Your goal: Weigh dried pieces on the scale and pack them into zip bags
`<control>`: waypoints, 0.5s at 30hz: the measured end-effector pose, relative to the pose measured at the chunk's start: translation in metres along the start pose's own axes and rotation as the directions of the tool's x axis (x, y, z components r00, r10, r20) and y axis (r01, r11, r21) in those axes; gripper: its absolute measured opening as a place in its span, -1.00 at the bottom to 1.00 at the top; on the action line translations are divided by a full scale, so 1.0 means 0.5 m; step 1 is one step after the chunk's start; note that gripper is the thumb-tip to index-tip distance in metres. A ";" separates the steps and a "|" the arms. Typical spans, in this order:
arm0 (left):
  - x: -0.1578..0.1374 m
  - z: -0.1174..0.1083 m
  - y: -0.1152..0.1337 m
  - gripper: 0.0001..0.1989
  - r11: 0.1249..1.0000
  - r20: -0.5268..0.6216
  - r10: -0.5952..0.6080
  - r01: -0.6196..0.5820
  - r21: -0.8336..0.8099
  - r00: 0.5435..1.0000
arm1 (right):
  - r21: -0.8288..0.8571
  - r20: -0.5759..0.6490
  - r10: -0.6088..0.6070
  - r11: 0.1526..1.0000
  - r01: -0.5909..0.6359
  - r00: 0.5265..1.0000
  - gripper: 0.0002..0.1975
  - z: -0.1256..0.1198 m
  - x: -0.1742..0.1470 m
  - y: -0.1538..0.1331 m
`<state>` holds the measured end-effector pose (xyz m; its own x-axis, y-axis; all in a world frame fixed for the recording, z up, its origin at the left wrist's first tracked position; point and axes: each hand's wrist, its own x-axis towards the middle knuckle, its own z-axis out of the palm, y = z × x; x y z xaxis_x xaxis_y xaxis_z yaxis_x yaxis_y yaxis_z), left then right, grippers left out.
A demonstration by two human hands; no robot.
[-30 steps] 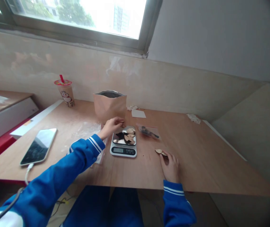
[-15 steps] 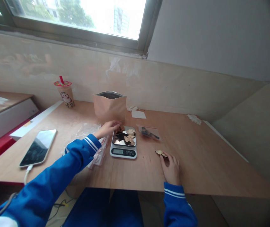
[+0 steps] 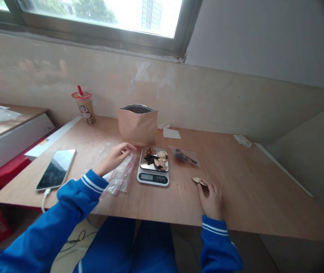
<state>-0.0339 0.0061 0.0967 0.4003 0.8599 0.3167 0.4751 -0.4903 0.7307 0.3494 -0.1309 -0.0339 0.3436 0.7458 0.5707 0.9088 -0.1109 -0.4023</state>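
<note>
My left hand (image 3: 115, 157) hovers over the clear zip bags (image 3: 119, 180), just left of a small kitchen scale (image 3: 153, 179). Its fingers are loosely apart and hold nothing. On the scale's metal plate lie several dried pieces: pale slices (image 3: 161, 163), dark strips (image 3: 150, 159) and reddish-brown bits (image 3: 149, 151). The display is lit, but its digits are too small to read. To the right, my right hand (image 3: 211, 199) rests on the table, its fingers closed over a few pale dried slices with dark edges (image 3: 196, 180).
Behind the scale stands an open brown paper pouch (image 3: 137, 127). A small bag of dark dried pieces (image 3: 183, 156) lies right of the scale. At left are a phone (image 3: 56, 169) on a white cable and a drink cup (image 3: 85, 110). A white card (image 3: 172, 133) lies near the wall.
My left hand has drawn back left from the pieces on the scale plate, to above the clear bags. My right hand stays at the dried slices. The view has shifted slightly.
</note>
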 end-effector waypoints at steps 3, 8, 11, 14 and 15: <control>0.033 -0.042 0.056 -0.80 0.990 -0.294 0.118 -0.089 0.110 0.948 | 0.006 -0.001 0.001 1.000 -0.001 1.000 -0.51 0.002 0.000 0.001; 0.169 -0.109 0.094 -0.67 0.930 -0.506 0.341 -0.207 0.303 0.792 | -0.034 -0.022 -0.005 0.999 0.004 1.000 -0.59 0.002 -0.001 0.001; 0.224 -0.119 0.060 -0.75 0.916 -0.372 0.302 -0.159 0.368 0.878 | -0.065 -0.074 -0.022 0.998 0.017 0.997 -0.62 -0.009 -0.001 -0.012; 0.227 -0.106 0.026 -0.78 0.890 -0.276 0.310 -0.176 0.420 0.910 | -0.025 -0.122 -0.033 0.999 0.030 0.992 -0.69 -0.022 -0.002 -0.053; 0.220 -0.101 0.021 -0.78 0.882 -0.282 0.318 -0.174 0.437 0.905 | 0.012 -0.128 -0.047 0.999 0.049 0.991 -0.71 -0.024 -0.002 -0.074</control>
<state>-0.0244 0.1029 0.1697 0.2924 0.6626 0.6895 0.6925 -0.6440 0.3252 0.3182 -0.1355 -0.0106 0.3282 0.6598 0.6759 0.9216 -0.0668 -0.3823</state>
